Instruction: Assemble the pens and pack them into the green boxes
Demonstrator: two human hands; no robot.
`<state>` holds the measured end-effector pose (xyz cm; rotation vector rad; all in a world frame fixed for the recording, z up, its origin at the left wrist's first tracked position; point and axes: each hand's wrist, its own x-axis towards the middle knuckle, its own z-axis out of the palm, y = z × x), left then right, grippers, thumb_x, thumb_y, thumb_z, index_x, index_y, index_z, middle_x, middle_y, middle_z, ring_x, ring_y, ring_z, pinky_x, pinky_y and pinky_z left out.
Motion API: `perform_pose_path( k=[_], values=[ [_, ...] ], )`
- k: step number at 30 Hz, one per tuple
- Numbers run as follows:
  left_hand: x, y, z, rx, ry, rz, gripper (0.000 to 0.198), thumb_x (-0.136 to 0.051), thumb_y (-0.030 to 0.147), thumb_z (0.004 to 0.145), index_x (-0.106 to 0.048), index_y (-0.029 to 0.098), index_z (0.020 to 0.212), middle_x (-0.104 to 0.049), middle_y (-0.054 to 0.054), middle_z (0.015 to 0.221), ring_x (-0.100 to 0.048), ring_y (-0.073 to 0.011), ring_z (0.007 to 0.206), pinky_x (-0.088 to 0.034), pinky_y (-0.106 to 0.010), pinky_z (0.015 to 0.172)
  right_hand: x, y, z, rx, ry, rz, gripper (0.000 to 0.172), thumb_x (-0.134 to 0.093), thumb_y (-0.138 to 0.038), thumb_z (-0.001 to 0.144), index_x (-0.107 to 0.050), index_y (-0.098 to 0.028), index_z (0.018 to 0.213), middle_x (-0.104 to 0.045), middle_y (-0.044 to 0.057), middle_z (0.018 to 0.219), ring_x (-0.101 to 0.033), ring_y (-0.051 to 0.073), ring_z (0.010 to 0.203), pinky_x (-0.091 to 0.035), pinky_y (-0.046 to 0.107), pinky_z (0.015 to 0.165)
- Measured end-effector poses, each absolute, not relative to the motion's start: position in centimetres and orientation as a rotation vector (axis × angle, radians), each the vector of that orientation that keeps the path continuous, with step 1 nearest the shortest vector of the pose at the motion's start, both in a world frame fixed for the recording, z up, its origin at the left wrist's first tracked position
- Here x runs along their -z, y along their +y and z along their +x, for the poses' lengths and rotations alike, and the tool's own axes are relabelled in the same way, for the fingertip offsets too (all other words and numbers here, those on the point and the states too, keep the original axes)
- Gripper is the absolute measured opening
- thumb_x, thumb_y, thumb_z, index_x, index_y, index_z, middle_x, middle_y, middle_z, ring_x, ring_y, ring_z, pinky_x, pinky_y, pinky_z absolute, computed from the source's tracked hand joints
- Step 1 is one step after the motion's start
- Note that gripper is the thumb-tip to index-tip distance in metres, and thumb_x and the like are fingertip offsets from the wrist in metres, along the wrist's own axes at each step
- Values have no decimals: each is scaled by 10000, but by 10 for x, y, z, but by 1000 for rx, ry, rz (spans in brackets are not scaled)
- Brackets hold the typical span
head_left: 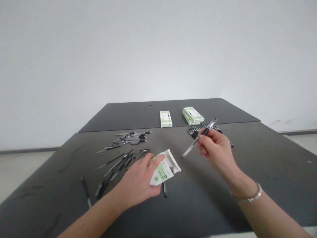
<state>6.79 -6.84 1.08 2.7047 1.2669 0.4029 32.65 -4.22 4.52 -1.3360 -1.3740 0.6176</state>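
Observation:
My left hand [138,178] grips an open white and green cardboard pen box [165,168] by its lower end, with the flap end tilted up to the right. A single black pen [164,190] lies on the table just below the box. My right hand [215,148] is raised above the table, its fingers pinching a clear-barrelled gel pen [195,142] with a black grip. The pen slants across the hand, tip down to the left. Behind that hand lies a tight row of black pens [200,131], partly hidden by the fingers.
Loose black and clear pens [121,162] are scattered over the dark grey tabletop [198,198] left of my hands. Two closed green and white pen boxes [166,119] [193,115] stand near the seam with the far board. A metal bracelet [247,197] circles my right wrist.

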Motion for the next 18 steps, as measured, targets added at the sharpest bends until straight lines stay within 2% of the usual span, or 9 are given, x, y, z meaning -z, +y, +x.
perform_pose_path(
  k=[2,5,9,14,18],
  values=[
    [-13,-70,69,-409,1266,2704,740,-611,242,745,-288,262,1410,-477,-93,1225,-552,-276,1031,-464,-416,903,-56,-65,312,-710,-1342,-1177,110,-564,-289,788,-516,-201,833,-531,-49,572,-432,89,407,-353,219,407],
    [-16,-73,70,-434,1256,2718,724,-613,249,751,-289,269,1398,-477,-92,1226,-558,-275,1018,-474,-417,886,-59,-81,296,-699,-1389,-1171,125,-628,-222,733,-541,-192,818,-535,-38,601,-484,97,491,-376,209,450],
    [-18,-76,70,-487,1228,2741,719,-627,261,747,-291,270,1382,-471,-92,1232,-557,-275,1024,-478,-416,888,-46,-79,289,-875,-1407,-1155,126,-631,-227,762,-552,-183,850,-538,-33,631,-501,101,543,-393,210,487],
    [-18,-77,72,-518,1193,2761,711,-617,249,749,-291,272,1381,-473,-89,1216,-554,-266,1017,-480,-411,883,-37,-75,284,-1280,-1450,-1065,167,-658,-285,790,-576,-151,849,-469,-64,568,-404,59,479,-332,184,445],
    [-16,-76,70,-493,1220,2756,715,-616,249,745,-294,270,1383,-478,-93,1211,-560,-269,1001,-486,-413,865,-43,-74,290,-1344,-1478,-1067,235,-645,-331,822,-561,-158,957,-494,-69,578,-395,54,433,-316,179,399]
  ],
)
